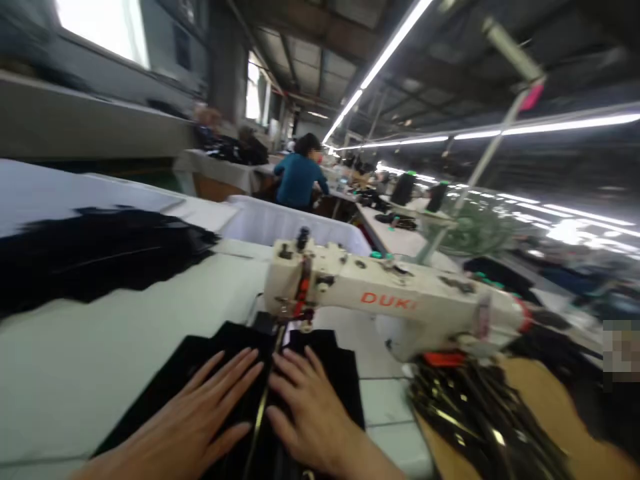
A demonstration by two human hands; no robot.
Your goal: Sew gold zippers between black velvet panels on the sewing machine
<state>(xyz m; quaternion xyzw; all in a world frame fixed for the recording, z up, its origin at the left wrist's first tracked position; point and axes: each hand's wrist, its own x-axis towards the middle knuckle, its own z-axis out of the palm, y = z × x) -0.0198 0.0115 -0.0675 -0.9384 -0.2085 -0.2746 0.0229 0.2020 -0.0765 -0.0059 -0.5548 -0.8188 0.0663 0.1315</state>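
Observation:
Both my hands lie flat on a piece of black fabric (pixel 330 363) on the sewing table. My left hand (pixel 200 413) has its fingers spread and stretched toward the needle. Beside it, my right hand (pixel 310 407) presses the cloth with fingers apart. Between the two hands a metallic zipper strip (pixel 261 410) runs up to the presser foot (pixel 280 323) of a white sewing machine (pixel 400 303) with red lettering.
A heap of dark fabric (pixel 95 250) lies on the white table (pixel 75 360) at left. Several zippers (pixel 470 413) are piled on a brown surface at right. A person in a blue top (pixel 299 177) sits further back among more work tables. A fan (pixel 475 230) stands behind the machine.

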